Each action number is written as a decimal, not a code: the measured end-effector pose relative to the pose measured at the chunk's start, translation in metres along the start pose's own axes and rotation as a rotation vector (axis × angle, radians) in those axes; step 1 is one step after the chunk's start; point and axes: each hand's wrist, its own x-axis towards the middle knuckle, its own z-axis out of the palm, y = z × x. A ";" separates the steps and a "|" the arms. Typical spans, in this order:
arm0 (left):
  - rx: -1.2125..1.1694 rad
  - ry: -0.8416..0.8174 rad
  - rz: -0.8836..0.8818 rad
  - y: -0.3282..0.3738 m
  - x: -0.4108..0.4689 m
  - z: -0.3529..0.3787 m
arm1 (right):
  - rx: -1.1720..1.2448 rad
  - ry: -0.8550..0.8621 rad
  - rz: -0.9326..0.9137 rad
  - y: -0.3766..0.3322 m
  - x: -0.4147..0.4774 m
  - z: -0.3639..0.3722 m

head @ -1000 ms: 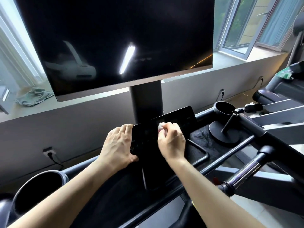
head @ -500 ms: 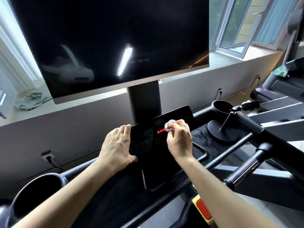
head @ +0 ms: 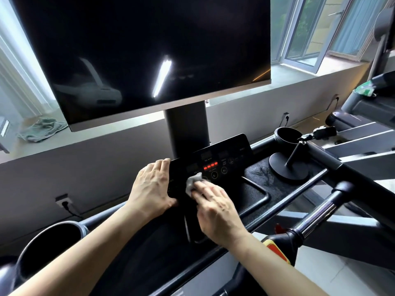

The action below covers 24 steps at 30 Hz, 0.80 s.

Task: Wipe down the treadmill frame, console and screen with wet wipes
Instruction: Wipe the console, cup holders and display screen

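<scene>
Your right grip (head: 214, 207) holds the bunched wet wipe (head: 193, 181) down on the lower left part of the console (head: 230, 154). It is just beside your left grip (head: 152, 186), which is clamped round the console's left edge. Red lights (head: 210, 166) glow just above the wipe, so the console looks switched on. Be careful: if you push hard on the round buttons (head: 214, 174), the treadmill might start. A very wet wipe could also leak water in around them.
</scene>
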 end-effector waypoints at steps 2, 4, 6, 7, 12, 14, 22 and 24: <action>0.010 -0.009 -0.001 0.000 0.001 0.000 | -0.011 0.049 0.160 0.022 -0.002 -0.002; 0.013 -0.015 -0.006 0.000 0.000 0.000 | 0.013 0.062 0.337 0.035 -0.002 -0.005; 0.014 -0.019 -0.008 0.000 0.000 0.000 | 0.037 0.055 0.421 0.032 -0.001 -0.005; 0.012 -0.019 -0.010 0.000 0.000 0.000 | 0.036 0.062 0.409 0.025 -0.002 -0.003; 0.010 -0.013 -0.007 -0.001 0.001 0.001 | 0.040 -0.020 0.045 -0.005 -0.010 0.003; 0.016 -0.014 -0.002 -0.001 0.001 0.001 | 0.012 -0.019 0.015 0.005 -0.010 0.002; 0.016 -0.008 -0.009 0.000 0.001 0.001 | 0.120 0.102 0.289 0.007 0.001 0.003; 0.009 0.005 -0.003 0.000 0.000 0.000 | 0.140 0.063 0.093 -0.008 -0.001 0.005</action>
